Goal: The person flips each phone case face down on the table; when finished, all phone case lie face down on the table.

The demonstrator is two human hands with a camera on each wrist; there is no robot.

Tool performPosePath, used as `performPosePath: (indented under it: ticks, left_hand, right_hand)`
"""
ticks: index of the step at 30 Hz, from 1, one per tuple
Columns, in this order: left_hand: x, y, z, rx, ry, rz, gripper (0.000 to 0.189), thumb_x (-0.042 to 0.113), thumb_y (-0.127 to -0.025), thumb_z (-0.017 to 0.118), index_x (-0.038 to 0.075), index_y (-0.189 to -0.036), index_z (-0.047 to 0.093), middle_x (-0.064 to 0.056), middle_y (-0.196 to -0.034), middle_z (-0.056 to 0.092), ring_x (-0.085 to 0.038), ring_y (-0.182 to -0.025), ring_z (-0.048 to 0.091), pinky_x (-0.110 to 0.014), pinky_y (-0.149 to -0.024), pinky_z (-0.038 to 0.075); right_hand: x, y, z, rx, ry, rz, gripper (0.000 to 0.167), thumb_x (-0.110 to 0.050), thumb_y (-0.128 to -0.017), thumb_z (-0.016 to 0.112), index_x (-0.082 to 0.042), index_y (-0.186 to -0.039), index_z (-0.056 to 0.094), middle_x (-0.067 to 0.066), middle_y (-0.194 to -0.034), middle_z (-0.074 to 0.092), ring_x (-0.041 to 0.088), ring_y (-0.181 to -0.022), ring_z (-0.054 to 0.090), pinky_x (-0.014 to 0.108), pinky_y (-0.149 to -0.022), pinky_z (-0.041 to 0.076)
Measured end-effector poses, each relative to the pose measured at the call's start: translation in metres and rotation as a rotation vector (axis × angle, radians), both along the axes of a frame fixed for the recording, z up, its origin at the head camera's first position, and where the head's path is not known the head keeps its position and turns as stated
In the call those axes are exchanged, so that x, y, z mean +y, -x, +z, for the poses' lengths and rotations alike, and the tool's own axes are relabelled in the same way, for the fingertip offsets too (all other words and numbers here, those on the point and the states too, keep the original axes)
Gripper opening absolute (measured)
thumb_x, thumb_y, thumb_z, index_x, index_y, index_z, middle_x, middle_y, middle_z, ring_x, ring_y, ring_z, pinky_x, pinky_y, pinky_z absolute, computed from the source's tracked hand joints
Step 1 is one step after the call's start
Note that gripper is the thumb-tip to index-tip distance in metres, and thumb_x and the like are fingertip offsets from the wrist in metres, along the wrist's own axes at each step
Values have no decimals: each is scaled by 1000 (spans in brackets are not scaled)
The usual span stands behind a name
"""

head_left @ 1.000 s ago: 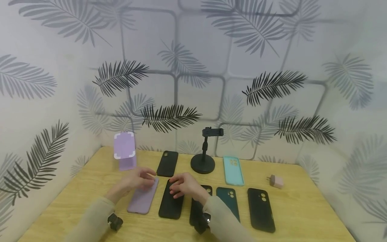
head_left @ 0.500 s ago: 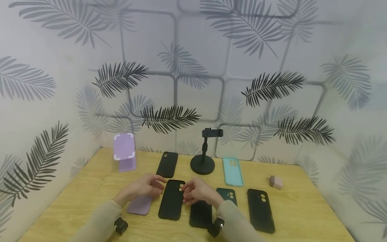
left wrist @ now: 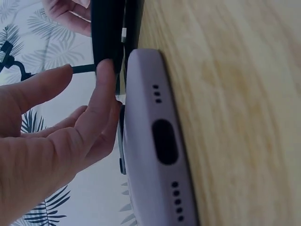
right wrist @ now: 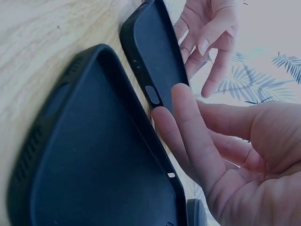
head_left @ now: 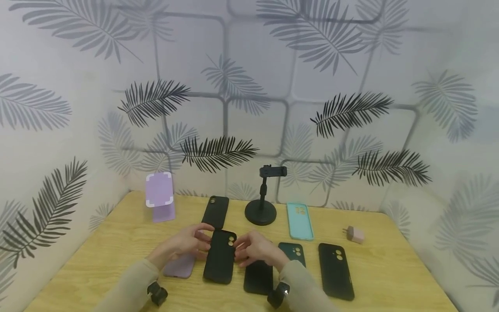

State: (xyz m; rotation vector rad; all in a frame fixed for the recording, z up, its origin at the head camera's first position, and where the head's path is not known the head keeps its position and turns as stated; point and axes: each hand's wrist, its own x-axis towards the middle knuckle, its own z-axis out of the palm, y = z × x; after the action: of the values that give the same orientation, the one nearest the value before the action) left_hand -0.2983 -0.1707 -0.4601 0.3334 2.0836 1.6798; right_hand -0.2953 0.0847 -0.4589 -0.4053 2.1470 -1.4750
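Black rectangular phone case with round camera holes sits low in the middle of our yellowish wooden table, hollow side up, and we've got both bare hands at it. Our left hand touches its left edge with the fingertips; those fingers are loosely bent and apart, not wrapped round it. Our right hand is at the opposite edge, by the camera holes, fingers relaxed and a bit spread, though we honestly can't tell if they make contact.

Under our left hand we have a lilac phone case, partly covered, and under our right hand a second black phone case, also hollow side up. Further right we see a dark teal phone case, then a third black phone case. Along the back we've got a lilac phone stand with white corners, a fourth black phone case, a round-based black phone holder, a turquoise phone case and a pale pink plug.
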Motion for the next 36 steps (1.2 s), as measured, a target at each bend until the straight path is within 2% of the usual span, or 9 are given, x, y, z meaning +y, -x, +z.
performPosePath:
  ticks: [8,13,18,22,25,31,36]
  left_hand:
    - [6,2,3,-58,-80,51,72,4,-92,66,3,-151,25,-31,-137,46,-25,-99,65,-46,-85,58]
    - [12,2,4,-100,-137,31,70,14,-94,66,5,-151,26,-30,-138,44,-28,-108,63,-48,-91,56]
    - [14,0,1,-120,-151,12,71,22,-94,67,6,-151,27,-29,-140,43,-30,-113,61,-50,-90,56]
    - [17,-2,-2,-162,-182,-15,71,25,-96,65,6,-152,25,-29,-142,40,-39,-126,53,-53,-90,56]
    - [21,-3,-1,-186,-180,-28,72,28,-97,63,6,-153,23,-29,-144,39,-43,-135,43,-54,-88,56]
    - [26,-6,1,-179,-136,-45,73,33,-97,62,5,-153,24,-26,-145,43,-43,-140,36,-52,-85,58]
    - [27,-4,0,-140,-73,-57,68,33,-96,64,7,-150,31,-25,-146,41,-39,-130,48,-50,-81,59]
  right_hand:
    - [-4,-2,-1,-66,63,34,34,-8,-94,65,8,-123,61,22,-110,69,33,-94,72,39,-71,62]
    - [-6,-2,-1,-100,109,38,38,-18,-99,59,7,-128,58,24,-112,69,35,-99,70,41,-74,62]
    - [-6,-2,-2,-129,146,58,45,-26,-101,56,6,-133,55,24,-114,68,35,-103,69,43,-78,61]
    - [-6,-2,-5,-162,172,76,52,-35,-101,55,5,-134,54,23,-116,67,35,-106,68,43,-80,61]
    - [-6,-1,-6,-173,185,85,56,-39,-100,56,4,-135,53,23,-118,66,34,-107,68,42,-80,61]
    - [-8,-2,-8,-166,215,107,55,-36,-100,57,4,-138,51,24,-124,63,36,-110,66,43,-83,60]
    - [-8,0,-11,-176,241,123,52,-30,-100,58,4,-138,50,22,-126,63,35,-112,65,44,-87,59]
